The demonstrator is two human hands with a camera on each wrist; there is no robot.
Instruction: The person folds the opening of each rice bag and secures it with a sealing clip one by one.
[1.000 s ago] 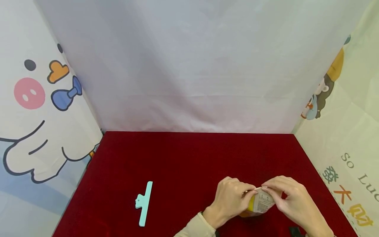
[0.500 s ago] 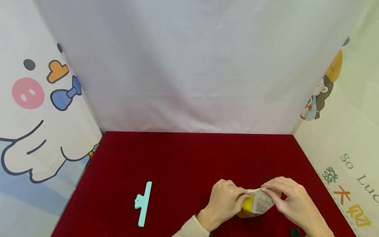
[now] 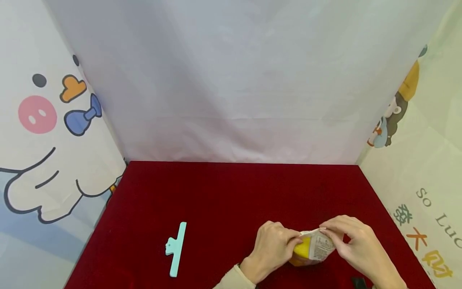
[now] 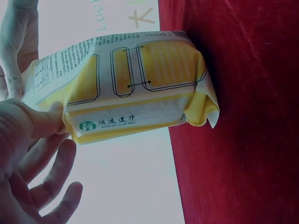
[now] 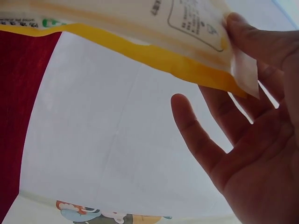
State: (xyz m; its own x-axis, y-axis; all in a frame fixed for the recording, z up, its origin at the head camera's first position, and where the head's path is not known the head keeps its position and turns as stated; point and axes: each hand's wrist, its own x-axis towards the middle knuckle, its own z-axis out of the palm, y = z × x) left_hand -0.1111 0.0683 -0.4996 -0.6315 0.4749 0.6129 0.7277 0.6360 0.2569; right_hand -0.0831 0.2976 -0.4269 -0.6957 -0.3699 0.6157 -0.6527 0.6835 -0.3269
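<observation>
A yellow and white printed packaging bag [image 3: 313, 249] stands upright at the right front of the table, its top edge between both hands. My left hand [image 3: 271, 249] pinches the top edge at its left end, thumb and forefinger meeting there. At the other end of that edge, the right hand [image 3: 355, 243] pinches it between thumb and forefinger. In the left wrist view the bag [image 4: 135, 84] shows yellow panels and a green logo, its folded base close to the red cloth. The right wrist view shows the bag's corner [image 5: 243, 70] under the thumb, other fingers spread loosely.
A pale mint clip [image 3: 177, 249] with a long bar lies on the red cloth [image 3: 231, 192] at the left. White sheets [image 3: 231, 80] wall the table at the back and both sides, with cartoon prints. A small black object [image 3: 359, 282] sits beneath the right wrist.
My left hand has slid left along the bag's top edge and a little down, showing more of the yellow side. The right hand has barely moved, still pinching its end.
</observation>
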